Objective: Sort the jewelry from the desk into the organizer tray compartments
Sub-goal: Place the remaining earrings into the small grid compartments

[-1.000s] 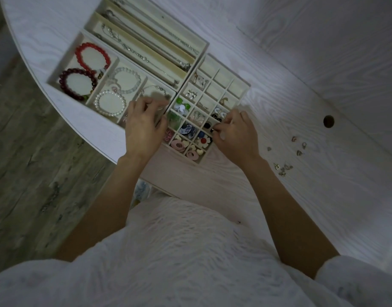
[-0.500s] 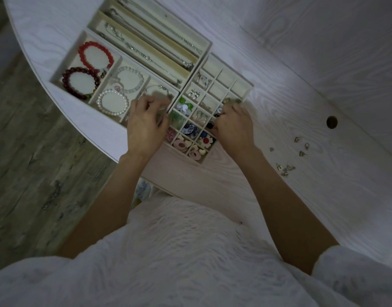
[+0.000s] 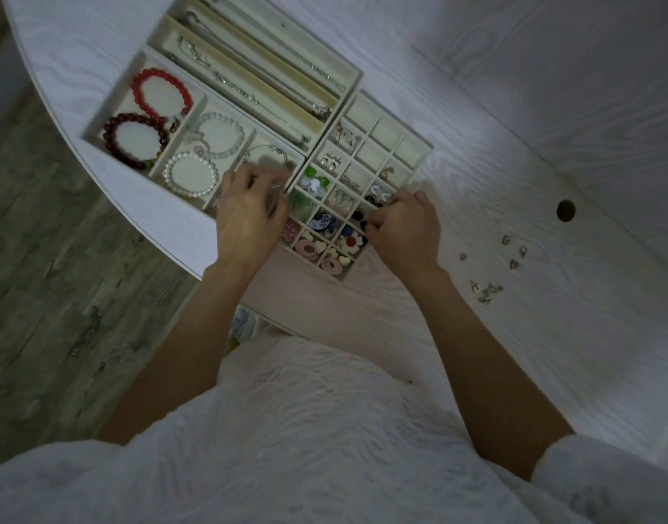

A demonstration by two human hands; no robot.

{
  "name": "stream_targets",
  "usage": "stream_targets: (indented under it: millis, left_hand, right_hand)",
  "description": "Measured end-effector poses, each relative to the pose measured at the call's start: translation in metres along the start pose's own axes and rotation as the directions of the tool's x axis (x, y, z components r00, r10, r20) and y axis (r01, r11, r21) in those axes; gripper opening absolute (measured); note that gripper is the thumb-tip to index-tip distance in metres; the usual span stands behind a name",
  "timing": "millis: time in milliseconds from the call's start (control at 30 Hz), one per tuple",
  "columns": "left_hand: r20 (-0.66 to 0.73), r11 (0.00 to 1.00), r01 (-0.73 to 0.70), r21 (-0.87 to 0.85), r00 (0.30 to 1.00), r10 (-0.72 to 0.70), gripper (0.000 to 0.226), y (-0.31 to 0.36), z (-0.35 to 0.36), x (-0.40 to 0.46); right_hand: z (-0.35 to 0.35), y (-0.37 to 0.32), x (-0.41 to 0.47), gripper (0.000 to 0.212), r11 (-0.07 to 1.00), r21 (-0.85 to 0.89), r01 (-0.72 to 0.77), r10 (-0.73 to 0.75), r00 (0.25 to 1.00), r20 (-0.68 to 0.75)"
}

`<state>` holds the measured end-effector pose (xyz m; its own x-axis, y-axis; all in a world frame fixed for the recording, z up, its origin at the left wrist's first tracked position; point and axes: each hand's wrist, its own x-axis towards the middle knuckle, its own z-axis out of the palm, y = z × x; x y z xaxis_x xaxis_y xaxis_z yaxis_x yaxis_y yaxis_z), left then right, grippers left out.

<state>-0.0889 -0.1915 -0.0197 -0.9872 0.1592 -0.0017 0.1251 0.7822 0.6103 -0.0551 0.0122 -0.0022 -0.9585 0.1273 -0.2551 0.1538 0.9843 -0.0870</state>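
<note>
I stand at a white wood-grain desk (image 3: 513, 183) with a round cable hole (image 3: 565, 210). On it sits a cream organizer tray (image 3: 419, 160) in three parts: long slots holding silver necklaces (image 3: 226, 79), wider compartments holding beaded bracelets, red (image 3: 162, 92), dark red (image 3: 136, 139) and pearl (image 3: 190, 175), and a grid of small squares with colourful earrings. My left hand (image 3: 249, 217) rests on the tray's near edge beside the grid, fingers curled; I cannot tell whether it holds anything. My right hand (image 3: 404, 228) reaches into the grid's right side, fingertips pinched together over the dark earrings; what they grip is hidden. The hands are apart. Loose small earrings (image 3: 487, 289) lie on the desk, right of the tray.
</note>
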Motion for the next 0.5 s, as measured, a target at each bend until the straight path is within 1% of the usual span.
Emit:
stream_targets:
  millis: [100,133,233,333,500]
  left_hand:
    - [-0.004,1.0,0.002,0.004,1.0,-0.002,0.027,-0.0012,-0.0001,-0.0003]
    - [-0.005,1.0,-0.001,0.006,1.0,0.001,0.027,-0.0018,0.0006,-0.0002]
    - [-0.01,1.0,-0.025,0.011,1.0,0.025,0.028,-0.0031,0.0021,0.0003]
    - [-0.012,0.999,-0.034,0.02,0.999,0.034,0.027,-0.005,0.0013,0.0016]
    - [0.013,0.999,-0.04,0.008,0.999,0.04,0.026,-0.0089,-0.0009,0.0036]
  right_hand:
    - [-0.0005,-0.0021,-0.0012,0.019,1.0,-0.007,-0.025,0.024,0.999,-0.021]
    - [-0.0015,-0.0027,-0.0021,0.017,0.999,-0.036,-0.023,0.021,0.999,-0.046]
    - [-0.0027,-0.0071,-0.0042,0.007,0.984,-0.171,0.044,-0.07,0.986,-0.148]
    - [0.0001,-0.0101,-0.0052,0.005,0.971,-0.212,0.113,-0.153,0.971,-0.184]
    - [0.0018,-0.009,-0.0022,0.008,0.972,-0.225,0.065,-0.109,0.976,-0.19]
